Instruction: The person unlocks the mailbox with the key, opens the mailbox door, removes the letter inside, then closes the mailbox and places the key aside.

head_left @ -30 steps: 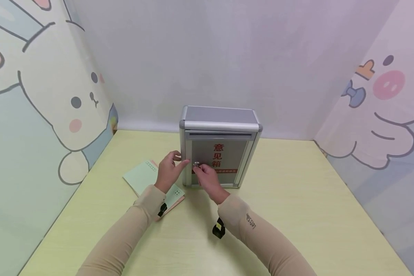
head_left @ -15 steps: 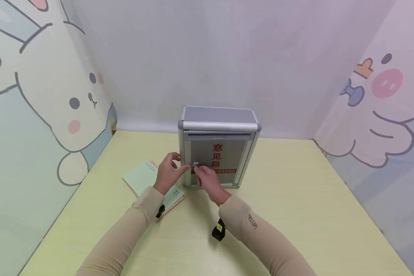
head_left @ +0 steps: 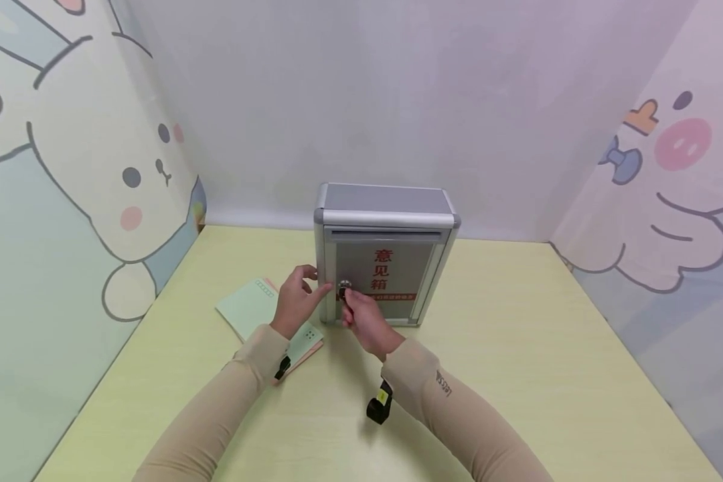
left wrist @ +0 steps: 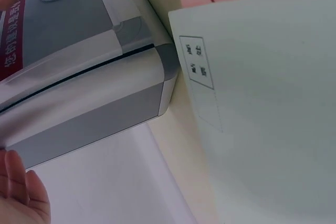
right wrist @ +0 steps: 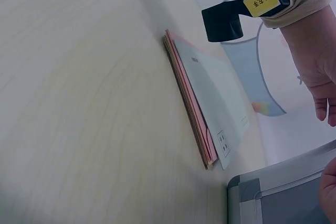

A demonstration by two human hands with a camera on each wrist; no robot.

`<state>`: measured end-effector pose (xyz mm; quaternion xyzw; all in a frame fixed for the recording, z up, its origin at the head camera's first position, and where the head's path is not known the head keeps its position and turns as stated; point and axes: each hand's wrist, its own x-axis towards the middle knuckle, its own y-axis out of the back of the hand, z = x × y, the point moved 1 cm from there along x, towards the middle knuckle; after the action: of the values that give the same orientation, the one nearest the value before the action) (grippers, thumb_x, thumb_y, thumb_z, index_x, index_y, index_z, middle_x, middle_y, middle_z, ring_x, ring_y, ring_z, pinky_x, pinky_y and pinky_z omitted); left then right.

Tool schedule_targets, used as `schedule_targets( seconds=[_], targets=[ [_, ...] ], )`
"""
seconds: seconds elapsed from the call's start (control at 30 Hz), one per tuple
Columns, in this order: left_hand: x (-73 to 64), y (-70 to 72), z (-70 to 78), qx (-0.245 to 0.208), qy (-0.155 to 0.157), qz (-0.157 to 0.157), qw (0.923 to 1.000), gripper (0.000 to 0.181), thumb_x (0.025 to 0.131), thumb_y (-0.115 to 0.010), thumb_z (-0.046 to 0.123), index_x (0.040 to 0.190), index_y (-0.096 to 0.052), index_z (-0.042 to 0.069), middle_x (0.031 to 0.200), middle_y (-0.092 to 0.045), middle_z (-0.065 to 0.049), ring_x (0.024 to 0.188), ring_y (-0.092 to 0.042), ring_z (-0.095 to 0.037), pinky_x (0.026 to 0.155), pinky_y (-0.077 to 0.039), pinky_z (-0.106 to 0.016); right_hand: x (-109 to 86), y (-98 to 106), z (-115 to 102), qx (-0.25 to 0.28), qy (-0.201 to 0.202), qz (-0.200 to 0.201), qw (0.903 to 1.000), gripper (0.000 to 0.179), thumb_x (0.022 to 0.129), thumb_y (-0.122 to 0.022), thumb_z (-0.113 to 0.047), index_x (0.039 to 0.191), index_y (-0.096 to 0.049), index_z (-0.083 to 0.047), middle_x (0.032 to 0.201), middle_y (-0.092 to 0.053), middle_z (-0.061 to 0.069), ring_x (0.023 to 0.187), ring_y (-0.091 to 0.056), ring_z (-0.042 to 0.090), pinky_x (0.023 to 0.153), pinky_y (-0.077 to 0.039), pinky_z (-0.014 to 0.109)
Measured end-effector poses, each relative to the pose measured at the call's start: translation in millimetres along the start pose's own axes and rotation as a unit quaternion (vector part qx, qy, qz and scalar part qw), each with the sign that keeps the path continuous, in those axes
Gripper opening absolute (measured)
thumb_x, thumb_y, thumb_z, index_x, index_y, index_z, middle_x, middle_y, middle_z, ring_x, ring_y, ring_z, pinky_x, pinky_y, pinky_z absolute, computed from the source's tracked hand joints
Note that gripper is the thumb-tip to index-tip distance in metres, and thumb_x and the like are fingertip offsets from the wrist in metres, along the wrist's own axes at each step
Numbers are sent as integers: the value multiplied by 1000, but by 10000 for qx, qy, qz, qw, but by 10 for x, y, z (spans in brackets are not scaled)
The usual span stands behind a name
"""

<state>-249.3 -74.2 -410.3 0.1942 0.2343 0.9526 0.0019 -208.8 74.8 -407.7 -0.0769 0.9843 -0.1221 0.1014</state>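
A grey suggestion box (head_left: pixel 391 199) with silver edges and red lettering stands upright on the table. My left hand (head_left: pixel 295 304) holds its left edge, thumb at the front and fingers along the side; those fingers (left wrist: pixel 21 192) show at the lower left of the left wrist view. My right hand (head_left: pixel 369 323) pinches a small dark-headed key (head_left: pixel 342 293) at the round lock (head_left: pixel 345 284) on the door. How deep the key sits is hidden by the fingertips. The door appears closed against the frame.
A stack of pale green and pink envelopes (head_left: pixel 247 308) lies on the table (head_left: pixel 518 348) left of the box, partly beneath my left forearm. Fabric walls (head_left: pixel 488 120) with cartoon animals enclose the back and sides. Black camera mounts (head_left: pixel 379 403) hang from both wrists.
My right fingers have shifted slightly at the lock, and the key's dark head now shows beside the thumb. My left hand stays at the box's edge; box and envelopes have not moved.
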Motion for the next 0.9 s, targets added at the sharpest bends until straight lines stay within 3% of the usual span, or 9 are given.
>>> schedule_targets(
  seconds=[0.6,0.9],
  targets=[
    [14,-21,-42,-47,-98,161,9998,33,87,-70,15,108,-55,-5,102,-61,-18,70,-49,-22,60,-39,-27,39,12,-7,-172,22,-71,9998,24,106,-30,-21,94,-42,-4,63,-36,-2,61,-34,11,66,-35,27],
    [17,-34,-49,-42,-179,214,9996,31,87,-71,13,106,-55,-5,98,-61,-17,64,-43,-18,57,-36,-25,56,3,-1,525,-176,-235,9982,25,107,-25,-20,100,-43,-4,60,-35,-4,57,-36,9,61,-36,21]
  ],
)
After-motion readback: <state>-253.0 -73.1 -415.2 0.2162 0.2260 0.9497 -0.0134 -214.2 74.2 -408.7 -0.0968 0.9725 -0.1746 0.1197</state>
